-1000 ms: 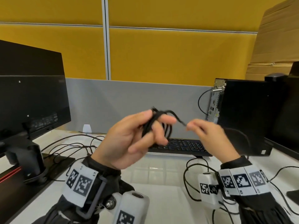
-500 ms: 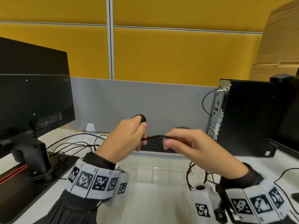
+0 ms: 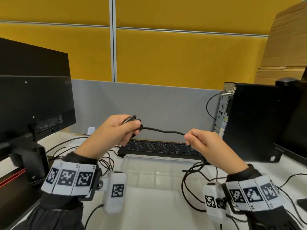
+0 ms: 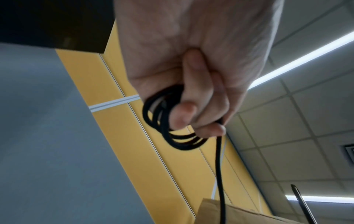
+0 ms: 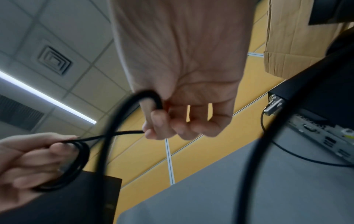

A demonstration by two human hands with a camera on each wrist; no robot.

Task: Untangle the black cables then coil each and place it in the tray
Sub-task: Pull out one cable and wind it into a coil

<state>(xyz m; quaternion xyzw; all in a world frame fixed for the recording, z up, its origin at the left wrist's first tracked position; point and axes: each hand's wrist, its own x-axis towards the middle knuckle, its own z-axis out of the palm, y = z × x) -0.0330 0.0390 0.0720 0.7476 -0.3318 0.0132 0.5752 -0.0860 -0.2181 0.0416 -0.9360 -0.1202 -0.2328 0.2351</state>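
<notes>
**Black cable stretched between your two raised hands**

Your left hand [image 3: 106, 135] is up above the desk [image 3: 159, 211], fingers curled around a small bundle of loops of the black cable [image 3: 163, 131]. The left wrist view shows those loops [image 4: 168, 128] stacked against your fingertips [image 4: 182, 115], with one strand dropping away from them.

From that bundle a short run of cable crosses to your right hand [image 3: 211, 146], which is held at about the same height, a little lower. Your right thumb and forefinger pinch the strand; the other fingers [image 5: 203, 127] are bent inward. In the right wrist view the cable [image 5: 124, 133] bends over the hand and hangs down in front of the lens, blurred.

The rest of the cable falls from your right hand onto the desk, where it lies in loose curves [image 3: 187, 185] at the right end of the clear tray [image 3: 142, 165]. The tray sits mid-desk, just in front of the keyboard [image 3: 162, 147], below both hands. I cannot tell whether any cable lies inside it.

A monitor [image 3: 33, 100] stands at the desk's left edge with thin wires [image 3: 66, 146] beside its base. A black computer tower [image 3: 255, 120] stands toward the right edge.
</notes>
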